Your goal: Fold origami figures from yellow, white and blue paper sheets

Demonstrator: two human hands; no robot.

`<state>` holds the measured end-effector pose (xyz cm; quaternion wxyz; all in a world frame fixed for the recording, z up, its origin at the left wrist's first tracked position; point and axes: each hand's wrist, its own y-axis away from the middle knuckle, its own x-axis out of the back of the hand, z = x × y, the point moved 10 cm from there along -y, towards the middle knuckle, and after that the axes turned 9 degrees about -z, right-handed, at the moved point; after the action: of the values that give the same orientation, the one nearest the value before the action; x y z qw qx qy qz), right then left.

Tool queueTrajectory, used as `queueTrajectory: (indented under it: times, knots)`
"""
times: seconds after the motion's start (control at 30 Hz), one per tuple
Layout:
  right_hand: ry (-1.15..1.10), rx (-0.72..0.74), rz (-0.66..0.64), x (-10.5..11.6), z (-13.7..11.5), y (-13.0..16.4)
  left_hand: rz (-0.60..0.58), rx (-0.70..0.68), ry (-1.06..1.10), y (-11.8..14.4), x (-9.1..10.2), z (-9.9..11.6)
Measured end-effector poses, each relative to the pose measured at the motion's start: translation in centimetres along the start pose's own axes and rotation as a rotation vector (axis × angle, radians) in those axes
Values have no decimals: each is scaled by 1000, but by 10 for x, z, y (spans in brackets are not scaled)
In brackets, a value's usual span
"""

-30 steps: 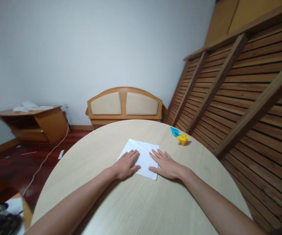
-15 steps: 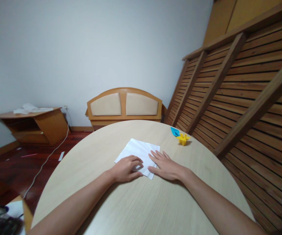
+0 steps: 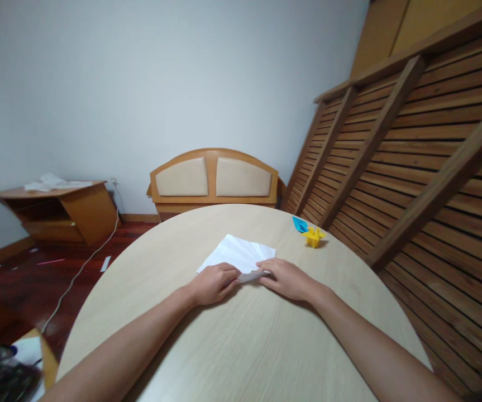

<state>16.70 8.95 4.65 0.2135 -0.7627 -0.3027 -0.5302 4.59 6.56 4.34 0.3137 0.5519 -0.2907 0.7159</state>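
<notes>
Paper (image 3: 238,254): white sheet, mid-table (image 3: 241,346). Left hand (image 3: 212,283) and right hand (image 3: 287,278) curled, pinching its near edge, lifting. Step: folding. Needs edges aligned, then a crease pressed.

On the round table (image 3: 232,346), the sheet of paper (image 3: 236,254) lies at the centre, with the left hand (image 3: 213,283) at its seven o'clock and the right hand (image 3: 286,279) at its five o'clock. Two folded paper figures (image 3: 311,234) sit together at the sheet's two o'clock, near the table's edge. A headboard (image 3: 213,178) stands behind the table at twelve o'clock.
</notes>
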Motion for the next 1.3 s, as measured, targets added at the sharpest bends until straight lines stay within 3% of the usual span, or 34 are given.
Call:
queueTrajectory:
  times: [0.2, 0.43, 0.73, 0.9, 1.0, 1.07, 1.23, 1.3]
  knots:
    - [41, -14, 110, 4, 6, -7, 77, 121, -26, -1, 7, -10]
    - [110, -38, 134, 1, 5, -8, 162, 273, 9, 0, 5, -23]
    - [92, -78, 182, 1, 13, -2, 193, 360, -68, 4, 4, -26]
    - [80, 61, 97, -7, -4, -3, 168, 388, -111, 4, 2, -27]
    - [92, 59, 37, -15, -9, -5, 161, 439, -143, 5, 5, -32]
    - [92, 24, 15, -18, -10, -6, 178, 418, -156, 4, 7, -30]
    - [99, -9, 5, -17, -18, -4, 112, 144, -104, -6, -3, -1]
    - [102, 3, 1, -14, -21, -3, 105, 139, -93, -7, -4, 3]
